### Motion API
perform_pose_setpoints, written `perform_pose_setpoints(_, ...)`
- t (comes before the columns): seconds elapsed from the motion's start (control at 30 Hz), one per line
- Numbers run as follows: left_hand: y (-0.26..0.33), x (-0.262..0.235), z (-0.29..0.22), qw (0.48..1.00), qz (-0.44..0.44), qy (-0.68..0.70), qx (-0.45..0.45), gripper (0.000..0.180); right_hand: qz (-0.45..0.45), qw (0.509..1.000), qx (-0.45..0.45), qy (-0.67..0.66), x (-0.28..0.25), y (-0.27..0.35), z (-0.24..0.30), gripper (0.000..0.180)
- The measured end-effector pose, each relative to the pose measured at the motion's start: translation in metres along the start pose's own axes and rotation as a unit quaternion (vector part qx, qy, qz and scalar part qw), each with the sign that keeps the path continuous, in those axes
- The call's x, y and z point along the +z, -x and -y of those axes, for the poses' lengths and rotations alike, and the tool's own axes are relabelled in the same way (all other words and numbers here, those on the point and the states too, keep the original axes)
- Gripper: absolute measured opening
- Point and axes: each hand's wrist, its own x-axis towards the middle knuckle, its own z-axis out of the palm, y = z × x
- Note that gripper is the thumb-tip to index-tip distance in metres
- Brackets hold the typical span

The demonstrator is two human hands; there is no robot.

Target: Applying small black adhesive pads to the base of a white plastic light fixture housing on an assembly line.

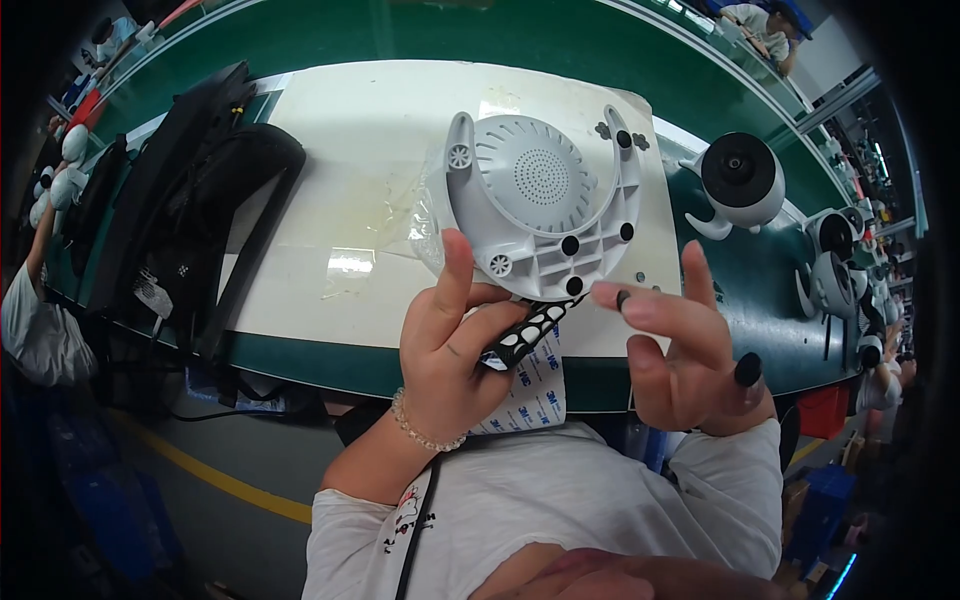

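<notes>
My left hand [455, 345] is closed around a folded sheet of black round foam pads [527, 334], with white holes where pads have been peeled off. A white printed backing sheet [530, 395] hangs below it. My right hand [680, 350] has its fingers apart; one black pad [623, 300] clings to a finger and another black pad [747, 369] sits farther back on the hand. Just beyond both hands, a white plastic housing [540, 190] lies with its round perforated grille up. Several black pads are on its curved base, and two round spoked recesses show bare.
A white work board [340, 120] covers the table [350, 365]. Clear plastic film [425, 230] lies beside the housing. Black bags [200, 200] fill the left side. White camera units with black faces [742, 180] stand at the right. Other people work farther off.
</notes>
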Motion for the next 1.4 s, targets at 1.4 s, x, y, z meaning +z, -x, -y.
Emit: perform_pose_setpoints(1.4, 0.002, 0.003, 0.004, 0.997, -0.037, 0.065, -0.004, 0.03, 0.09, 0.991, -0.049, 0.084, 0.018, -0.043, -0.004, 0.037)
